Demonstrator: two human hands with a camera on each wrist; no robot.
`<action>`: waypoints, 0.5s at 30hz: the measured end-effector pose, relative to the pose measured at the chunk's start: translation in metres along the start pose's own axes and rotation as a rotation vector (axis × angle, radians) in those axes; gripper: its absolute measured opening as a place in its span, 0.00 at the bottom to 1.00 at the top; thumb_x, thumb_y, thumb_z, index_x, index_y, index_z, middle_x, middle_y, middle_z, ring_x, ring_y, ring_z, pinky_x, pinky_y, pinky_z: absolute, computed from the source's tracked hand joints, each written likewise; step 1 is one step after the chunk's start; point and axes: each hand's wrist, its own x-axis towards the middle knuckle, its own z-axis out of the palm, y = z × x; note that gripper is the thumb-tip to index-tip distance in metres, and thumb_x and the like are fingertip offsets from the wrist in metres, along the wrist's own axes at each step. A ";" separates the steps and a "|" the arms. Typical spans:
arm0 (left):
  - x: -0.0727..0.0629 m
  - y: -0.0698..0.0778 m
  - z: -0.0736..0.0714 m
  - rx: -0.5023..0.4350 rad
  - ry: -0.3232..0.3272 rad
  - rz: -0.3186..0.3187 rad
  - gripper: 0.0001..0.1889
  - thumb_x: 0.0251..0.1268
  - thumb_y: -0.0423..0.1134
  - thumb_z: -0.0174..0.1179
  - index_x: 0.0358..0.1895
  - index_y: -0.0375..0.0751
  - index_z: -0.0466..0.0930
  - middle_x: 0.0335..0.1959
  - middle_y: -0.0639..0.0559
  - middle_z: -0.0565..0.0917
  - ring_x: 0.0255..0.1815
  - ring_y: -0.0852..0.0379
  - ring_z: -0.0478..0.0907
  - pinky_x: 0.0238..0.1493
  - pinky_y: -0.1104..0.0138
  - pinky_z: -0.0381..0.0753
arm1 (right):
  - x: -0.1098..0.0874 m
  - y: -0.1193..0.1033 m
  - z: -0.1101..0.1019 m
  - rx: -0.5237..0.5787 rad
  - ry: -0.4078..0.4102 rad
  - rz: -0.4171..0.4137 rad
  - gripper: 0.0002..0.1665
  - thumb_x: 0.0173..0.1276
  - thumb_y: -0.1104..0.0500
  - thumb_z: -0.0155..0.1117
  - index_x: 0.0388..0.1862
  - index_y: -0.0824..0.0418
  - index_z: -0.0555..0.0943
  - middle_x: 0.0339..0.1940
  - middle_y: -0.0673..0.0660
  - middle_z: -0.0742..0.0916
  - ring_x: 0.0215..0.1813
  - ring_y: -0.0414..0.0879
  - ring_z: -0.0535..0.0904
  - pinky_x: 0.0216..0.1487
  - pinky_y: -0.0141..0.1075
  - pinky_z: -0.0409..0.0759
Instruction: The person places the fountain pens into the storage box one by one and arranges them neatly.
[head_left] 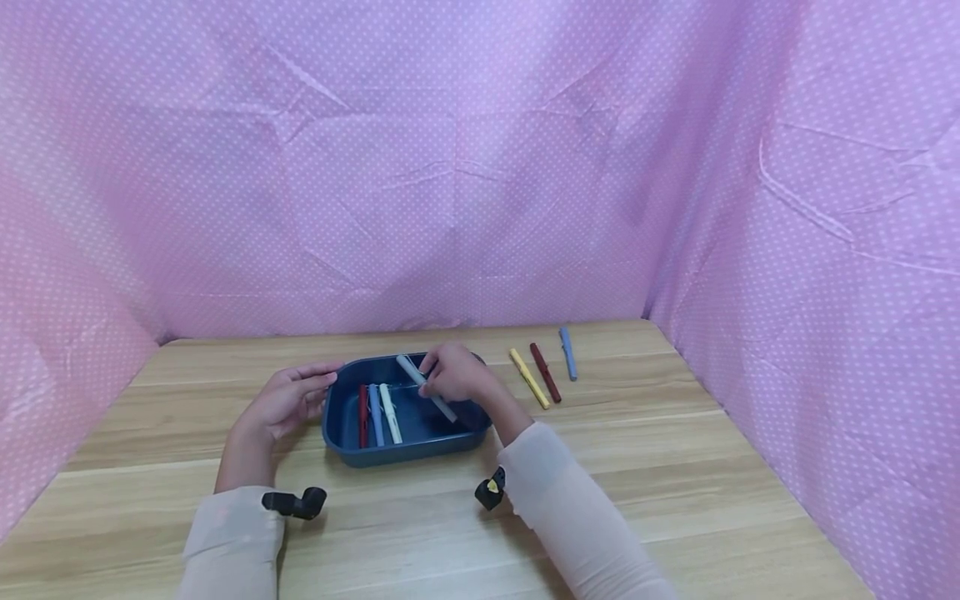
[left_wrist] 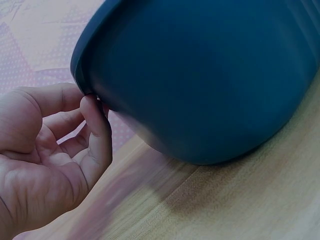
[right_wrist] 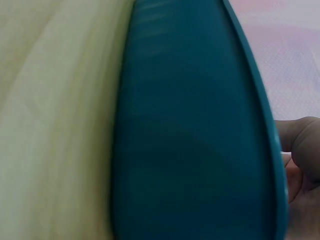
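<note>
A dark blue rectangular box (head_left: 408, 454) stands on the table, seen from inside in the head view. The left hand (head_left: 288, 402) pinches its left rim; the left wrist view shows the thumb and fingers (left_wrist: 97, 132) meeting at that edge. Over the right half of the box, the right hand (head_left: 453, 372) holds a pale grey pen (head_left: 408, 367), which slants down to the right. A red pen (head_left: 363, 415), a blue pen (head_left: 376, 415) and a white pen (head_left: 390, 414) lie side by side in the box's left half. In the right wrist view the box's wall (right_wrist: 195, 125) hides the pen.
Right of the box, a yellow pen (head_left: 529, 379), a dark red pen (head_left: 545, 372) and a second blue pen (head_left: 567, 353) lie on the wooden table (head_left: 637, 467). Pink dotted cloth (head_left: 450, 208) hangs behind the table and along both sides.
</note>
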 end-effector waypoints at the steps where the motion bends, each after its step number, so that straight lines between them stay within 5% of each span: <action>1: 0.000 0.000 0.000 -0.004 -0.003 -0.001 0.16 0.76 0.35 0.60 0.63 0.41 0.83 0.49 0.58 0.88 0.44 0.63 0.83 0.45 0.68 0.84 | 0.000 0.000 0.002 0.006 -0.005 0.009 0.16 0.64 0.67 0.75 0.50 0.65 0.82 0.28 0.53 0.87 0.31 0.43 0.81 0.33 0.33 0.80; 15: 0.001 -0.001 -0.001 -0.023 -0.006 -0.013 0.16 0.77 0.35 0.59 0.63 0.42 0.83 0.49 0.57 0.88 0.42 0.63 0.84 0.44 0.69 0.84 | 0.002 -0.001 0.023 0.063 -0.057 0.119 0.13 0.66 0.64 0.74 0.47 0.61 0.80 0.30 0.53 0.87 0.32 0.45 0.84 0.37 0.36 0.84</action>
